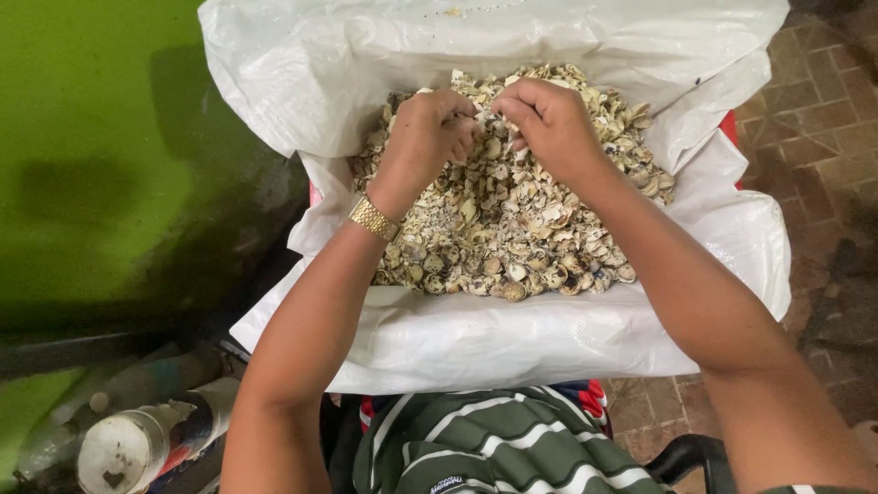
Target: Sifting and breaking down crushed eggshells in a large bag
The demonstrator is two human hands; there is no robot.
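A small pale shell fragment is pinched between the fingertips of both hands, just above the far part of a heap of broken shells. The fragment is too small for its long axis to be told. It lies directly between the two hands, about equally near to each. The left hand is curled, its fingers closed on the piece from the left; a gold watch band is worn at its wrist. The right hand is bent over from the right, fingertips gripping the same piece. The heap is held in a white plastic sack with its mouth folded open. A green wall is seen to the left, a brick floor to the right, and a striped shirt at the near edge.
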